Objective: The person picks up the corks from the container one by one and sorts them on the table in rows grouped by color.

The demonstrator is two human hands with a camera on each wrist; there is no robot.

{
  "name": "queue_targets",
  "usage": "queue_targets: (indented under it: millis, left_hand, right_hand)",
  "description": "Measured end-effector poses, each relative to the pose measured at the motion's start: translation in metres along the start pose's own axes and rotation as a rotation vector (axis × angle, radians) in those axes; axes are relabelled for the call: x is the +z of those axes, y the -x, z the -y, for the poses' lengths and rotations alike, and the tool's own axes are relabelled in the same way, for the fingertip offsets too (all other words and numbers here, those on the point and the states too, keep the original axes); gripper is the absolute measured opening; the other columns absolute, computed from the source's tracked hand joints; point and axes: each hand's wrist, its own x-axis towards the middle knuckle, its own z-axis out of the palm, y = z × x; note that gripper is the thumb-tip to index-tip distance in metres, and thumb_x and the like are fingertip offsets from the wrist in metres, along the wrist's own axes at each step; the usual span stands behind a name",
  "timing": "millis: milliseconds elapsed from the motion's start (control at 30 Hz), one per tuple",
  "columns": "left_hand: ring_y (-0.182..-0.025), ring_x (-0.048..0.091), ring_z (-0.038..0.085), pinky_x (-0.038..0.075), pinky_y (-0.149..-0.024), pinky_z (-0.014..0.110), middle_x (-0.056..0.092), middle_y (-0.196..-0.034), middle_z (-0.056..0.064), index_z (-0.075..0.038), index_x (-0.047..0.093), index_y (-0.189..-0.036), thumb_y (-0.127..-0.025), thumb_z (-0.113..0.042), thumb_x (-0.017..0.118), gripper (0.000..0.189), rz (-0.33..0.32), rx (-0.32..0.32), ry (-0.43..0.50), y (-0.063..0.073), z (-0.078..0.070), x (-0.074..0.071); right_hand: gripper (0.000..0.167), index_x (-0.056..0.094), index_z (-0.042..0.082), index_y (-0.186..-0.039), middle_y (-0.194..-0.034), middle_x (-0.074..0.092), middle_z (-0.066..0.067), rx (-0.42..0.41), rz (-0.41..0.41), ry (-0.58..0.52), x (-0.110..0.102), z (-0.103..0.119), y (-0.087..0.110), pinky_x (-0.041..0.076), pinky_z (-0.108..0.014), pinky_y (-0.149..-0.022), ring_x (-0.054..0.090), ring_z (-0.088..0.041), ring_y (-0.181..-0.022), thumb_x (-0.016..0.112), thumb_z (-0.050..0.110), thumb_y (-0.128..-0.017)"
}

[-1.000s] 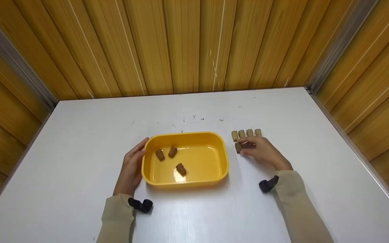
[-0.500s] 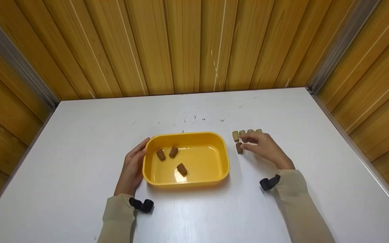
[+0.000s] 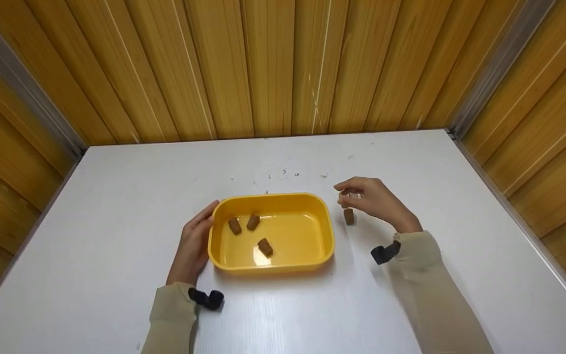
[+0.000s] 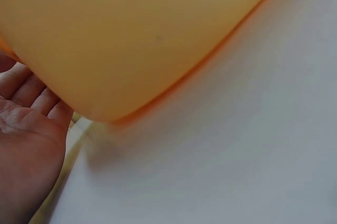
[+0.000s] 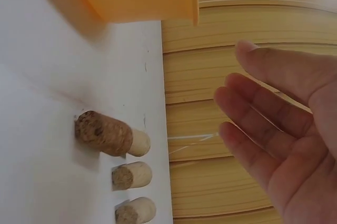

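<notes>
In the head view my left hand point(image 3: 194, 246) rests against the left wall of a yellow plastic tub point(image 3: 273, 268), thumb at the rim. The left wrist view shows its palm point(image 4: 31, 145) beside the tub's outer wall. Three brown corks lie in the tub, one of them point(image 3: 265, 247) near the front. My right hand point(image 3: 374, 199) hovers right of the tub with fingers spread. Its palm point(image 5: 300, 166) faces the right wrist camera, holding nothing. Below it a brown cork point(image 5: 103, 133) lies on the table, in front of a row of pale corks point(image 5: 132, 175).
The white table point(image 3: 283, 314) runs back to yellow wood-patterned panels point(image 3: 263, 69). Another panelled wall point(image 3: 553, 162) stands along the right side. Small dark marks point(image 3: 284, 172) dot the tabletop behind the tub.
My right hand has let go of the brown cork beside the pale row and lifted up and away, now overlapping the pale corks. My left hand and the tub have stayed put.
</notes>
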Motion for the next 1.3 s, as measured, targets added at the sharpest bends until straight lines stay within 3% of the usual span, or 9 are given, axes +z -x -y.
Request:
queue_targets:
  millis: [233, 467, 667, 900, 1300]
  left_hand:
    - [-0.142, 0.034, 0.014, 0.040, -0.109, 0.022, 0.037, -0.154, 0.002, -0.007, 0.040, -0.146, -0.099, -0.005, 0.042, 0.047, -0.003, 0.001, 0.009, -0.001, 0.000, 0.000]
    - [-0.141, 0.036, 0.014, 0.041, -0.108, 0.023, 0.038, -0.153, 0.001, -0.009, 0.041, -0.146, -0.100, -0.008, 0.043, 0.046, -0.003, -0.006, 0.001, -0.001, 0.001, 0.000]
    - [-0.141, 0.036, 0.014, 0.042, -0.107, 0.023, 0.038, -0.153, 0.002, -0.009, 0.042, -0.145, -0.099, -0.008, 0.044, 0.046, 0.000, -0.008, 0.019, -0.001, 0.001, -0.001]
    - [-0.141, 0.036, 0.014, 0.043, -0.107, 0.023, 0.038, -0.153, 0.000, -0.010, 0.042, -0.146, -0.098, -0.008, 0.045, 0.047, 0.013, -0.015, 0.031, 0.000, 0.002, -0.001]
    - [-0.142, 0.034, 0.013, 0.041, -0.108, 0.021, 0.037, -0.154, 0.000, -0.009, 0.040, -0.146, -0.099, -0.009, 0.044, 0.048, 0.008, -0.005, -0.023, -0.002, 0.001, -0.001]
  right_hand:
    - [0.036, 0.066, 0.010, -0.122, -0.124, 0.065, -0.008, -0.001, 0.145, -0.008, -0.001, 0.025, -0.018, 0.059, -0.036, -0.083, 0.063, -0.026, -0.110, 0.070, 0.017, -0.086]
    - [0.038, 0.065, 0.009, -0.123, -0.124, 0.065, -0.010, -0.109, 0.267, 0.076, 0.008, 0.044, -0.038, 0.051, -0.044, -0.100, 0.060, -0.029, -0.116, 0.071, 0.018, -0.086]
    - [0.040, 0.065, 0.006, -0.122, -0.125, 0.065, -0.014, -0.154, 0.358, 0.043, 0.022, 0.055, -0.052, 0.046, -0.048, -0.104, 0.059, -0.030, -0.118, 0.072, 0.016, -0.084]
    - [0.043, 0.063, 0.003, -0.124, -0.122, 0.065, -0.016, -0.127, 0.476, 0.035, 0.042, 0.066, -0.066, 0.048, -0.049, -0.102, 0.060, -0.034, -0.115, 0.073, 0.014, -0.083]
    - [0.042, 0.064, 0.004, -0.123, -0.120, 0.067, -0.015, -0.098, 0.659, 0.058, 0.079, 0.074, -0.080, 0.053, -0.034, -0.096, 0.063, -0.027, -0.111, 0.073, 0.010, -0.083]
